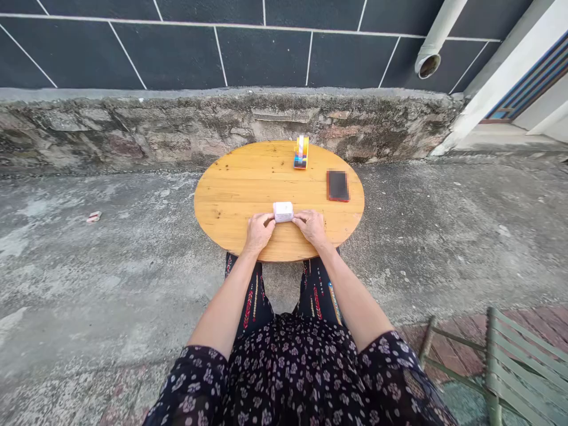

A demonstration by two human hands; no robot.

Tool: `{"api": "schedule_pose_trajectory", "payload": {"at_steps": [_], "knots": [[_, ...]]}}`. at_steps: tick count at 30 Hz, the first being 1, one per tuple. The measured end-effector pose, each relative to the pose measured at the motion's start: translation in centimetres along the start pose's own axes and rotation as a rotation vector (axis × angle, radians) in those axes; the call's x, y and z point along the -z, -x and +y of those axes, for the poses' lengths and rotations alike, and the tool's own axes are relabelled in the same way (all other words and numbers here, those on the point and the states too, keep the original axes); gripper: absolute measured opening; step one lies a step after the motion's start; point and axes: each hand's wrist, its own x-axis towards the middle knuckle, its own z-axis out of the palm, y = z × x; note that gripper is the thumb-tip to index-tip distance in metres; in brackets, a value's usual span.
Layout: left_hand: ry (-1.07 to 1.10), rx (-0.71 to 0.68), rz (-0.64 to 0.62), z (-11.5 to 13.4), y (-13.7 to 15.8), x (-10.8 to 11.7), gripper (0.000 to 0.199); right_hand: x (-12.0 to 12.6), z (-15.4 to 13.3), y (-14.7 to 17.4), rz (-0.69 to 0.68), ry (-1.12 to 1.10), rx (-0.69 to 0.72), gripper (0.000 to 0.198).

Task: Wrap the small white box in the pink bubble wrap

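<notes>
On the round wooden table [239, 177], close to its near edge, is a small white box-like packet [283, 211] with a pale, wrapped-looking surface. My left hand [259, 231] pinches its left end between thumb and fingers. At the right end, my right hand [312, 226] grips it the same way. What the packet contains cannot be seen. Farther back stands a yellow tape dispenser [301, 152] with a roll of tape in it. To the right lies a dark flat device with a red edge [338, 186], partly blurred out.
A stone ledge [177, 133] and a dark tiled wall rise right behind the table. A pipe [437, 41] comes down the wall. At the lower right stands a green slatted chair [528, 361]. A small crumpled packet [94, 217] lies on the concrete at left.
</notes>
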Motion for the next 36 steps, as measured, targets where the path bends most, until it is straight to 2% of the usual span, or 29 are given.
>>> {"api": "schedule_pose_trajectory", "payload": {"at_steps": [4,9,12,14,19,23,30,36], "knots": [[0.007,-0.005,0.014,0.0,0.2,0.0,0.022,0.1,0.1,0.4,0.013,-0.007,0.006,0.023],[0.029,0.012,0.071,-0.1,0.4,0.0,0.031,0.2,0.2,0.7,0.017,-0.009,-0.001,0.044],[0.034,0.005,0.073,-0.3,0.3,0.0,0.038,0.2,0.1,0.8,-0.034,0.022,0.055,0.058],[0.031,-0.007,0.053,-0.3,0.2,-0.1,0.037,0.2,0.0,0.8,-0.076,0.047,0.097,0.059],[0.025,-0.033,-0.001,-0.3,-0.1,-0.3,0.034,0.2,-0.2,0.9,-0.086,0.021,0.129,0.056],[0.044,-0.028,0.032,-0.3,0.0,-0.3,0.033,0.0,0.1,0.8,-0.017,-0.053,0.109,0.055],[0.106,-0.002,0.116,-0.3,0.5,0.0,0.026,-0.4,1.2,0.8,0.132,-0.137,-0.005,0.028],[0.114,-0.003,0.105,-0.3,0.5,0.0,0.023,-0.4,1.1,0.8,0.156,-0.151,-0.018,0.021]]}}
